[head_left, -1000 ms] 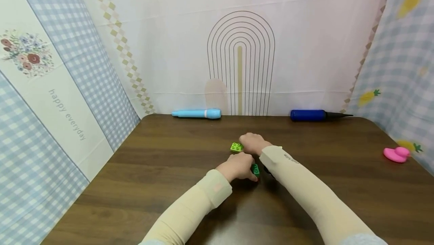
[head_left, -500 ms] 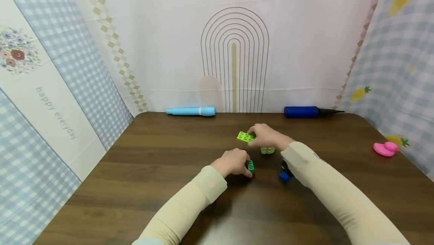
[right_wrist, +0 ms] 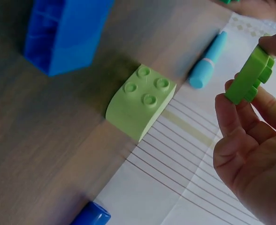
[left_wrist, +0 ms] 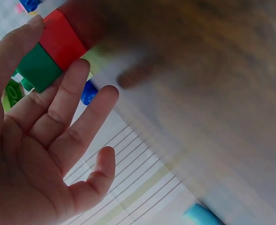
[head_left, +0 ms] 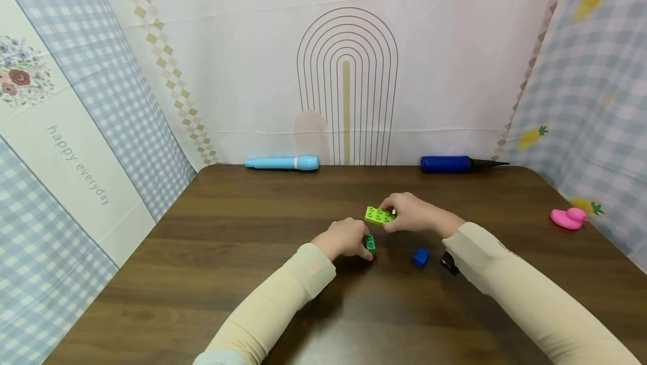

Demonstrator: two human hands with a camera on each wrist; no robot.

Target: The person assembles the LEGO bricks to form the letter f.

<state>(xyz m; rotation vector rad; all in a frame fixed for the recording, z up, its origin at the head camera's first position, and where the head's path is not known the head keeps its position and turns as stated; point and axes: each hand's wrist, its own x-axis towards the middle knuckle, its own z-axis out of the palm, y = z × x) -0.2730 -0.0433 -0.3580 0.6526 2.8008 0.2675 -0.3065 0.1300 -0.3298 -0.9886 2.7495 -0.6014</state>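
My left hand (head_left: 345,237) grips a small stack of toy building bricks between thumb and fingers. Its green brick (left_wrist: 38,68) sits against a red brick (left_wrist: 64,40), and the head view shows mostly the green studs. A short way to the right and farther back, my right hand (head_left: 411,211) pinches a thin lime-green brick (head_left: 379,215), studs facing up. Under that hand stands a pale green curved brick (right_wrist: 140,101) with studs on top, largely hidden in the head view. Nearer to me on the table lies a blue brick (head_left: 420,258).
Along the table's (head_left: 242,202) back edge lie a light-blue tube-shaped thing (head_left: 281,163) and a dark-blue hand pump (head_left: 446,164) with a black nozzle. A pink toy duck (head_left: 568,218) sits at the right edge. Patterned cloth hangs behind and at both sides.
My right hand has moved right, away from the left hand, carrying the lime-green brick along. The blue brick has come into view from under the right arm. My left hand keeps its grip.
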